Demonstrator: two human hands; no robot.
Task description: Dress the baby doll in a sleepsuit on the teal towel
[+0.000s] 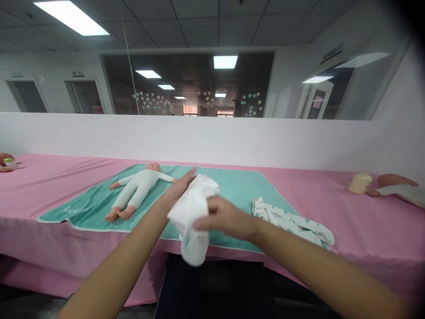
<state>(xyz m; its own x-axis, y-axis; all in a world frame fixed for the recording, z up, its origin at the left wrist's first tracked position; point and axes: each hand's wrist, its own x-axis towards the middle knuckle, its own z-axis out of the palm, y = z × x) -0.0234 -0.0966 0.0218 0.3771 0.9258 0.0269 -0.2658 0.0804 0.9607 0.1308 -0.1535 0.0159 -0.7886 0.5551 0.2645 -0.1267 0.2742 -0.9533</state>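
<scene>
Above the front edge of the table, a white diaper (195, 208) is held up between my two hands, partly folded and slightly blurred. My left hand (179, 188) supports it from the left, fingers stretched along its far side and the thumb hidden. From the right, my right hand (226, 217) grips the diaper's near edge between thumb and curled fingers. A baby doll (141, 186) in a white bodysuit lies on its back on the green towel (239, 181), left of my hands. Patterned baby clothes (288, 221) lie on the towel's right side.
A pink cloth covers the long table (348, 226). At the right end are a yellowish bottle-like container (360, 182) and another doll (398, 188), partly cut off. More items (9, 164) sit at the far left edge. A white wall with a wide window stands behind.
</scene>
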